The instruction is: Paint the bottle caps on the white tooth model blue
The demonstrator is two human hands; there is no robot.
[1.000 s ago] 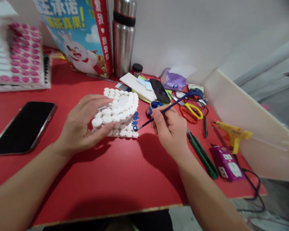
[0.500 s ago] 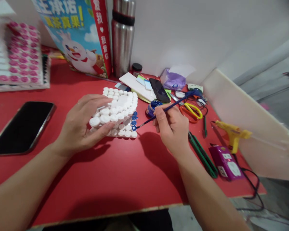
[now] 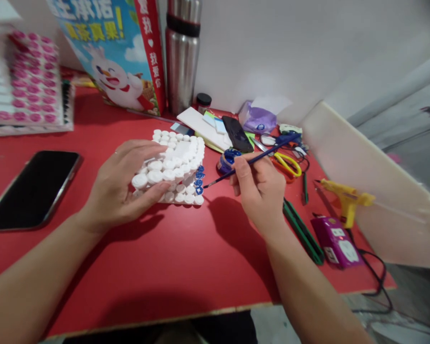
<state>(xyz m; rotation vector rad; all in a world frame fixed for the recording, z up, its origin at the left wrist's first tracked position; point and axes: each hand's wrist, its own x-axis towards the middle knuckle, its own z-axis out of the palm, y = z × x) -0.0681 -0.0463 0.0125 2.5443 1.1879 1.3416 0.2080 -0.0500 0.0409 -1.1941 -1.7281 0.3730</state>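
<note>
A small craft piece covered in white round discs (image 3: 168, 165) stands on the red table, with several discs along its right edge coloured blue (image 3: 199, 182). My left hand (image 3: 127, 184) is closed around its left side, thumb in front and fingers over the top. Between the thumb and fingers of my right hand (image 3: 260, 191) is a thin dark blue paintbrush (image 3: 263, 155). Its dark tip is just right of the blue discs; I cannot tell whether it touches them. Behind the right fingertips sits an open jar of blue paint (image 3: 227, 161).
At left lie a black phone (image 3: 34, 188) and a board with pink discs (image 3: 34, 91). A steel flask (image 3: 182, 62) and a printed bag (image 3: 118, 62) stand behind. To the right are scissors (image 3: 287, 163), a green utility knife (image 3: 303, 231), a purple box (image 3: 337, 243) and a yellow glue gun (image 3: 346, 198).
My right hand and the brush have shifted slightly right, and the brush tip has drawn a little away from the lowest blue disc. My left hand stays on the craft piece.
</note>
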